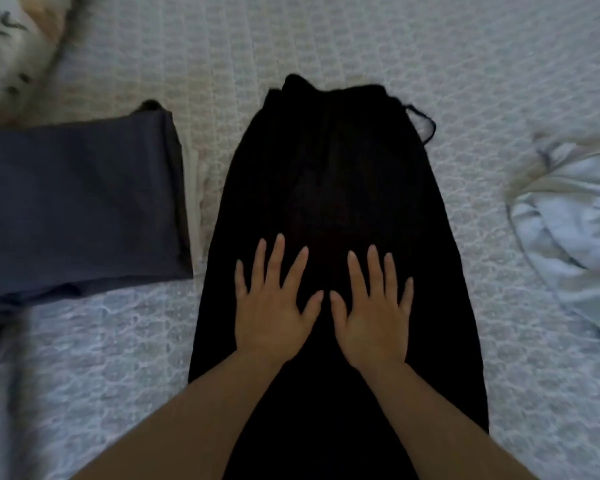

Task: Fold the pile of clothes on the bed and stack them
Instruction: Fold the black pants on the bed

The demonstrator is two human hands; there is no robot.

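A pale quilted bedspread [378, 39] fills the frame. Down its centre lies a black garment [329, 174], spread flat with a thin strap at its top right. The left hand [274, 313] and right hand [374, 317] press on it side by side, fingers straight and spread. Folded navy clothes [77, 202] sit at left; crumpled white clothing [568, 230] lies at right.

A long black garment [333, 188] lies flat on the bed, running straight away from the person, narrower at its far end, where a thin loop of cord sticks out on the right. To its left sits a folded dark-blue piece [80, 206], neat and squared, lying on something pale. Off to the right lies a rumpled heap of white cloth [572, 230], unfolded.
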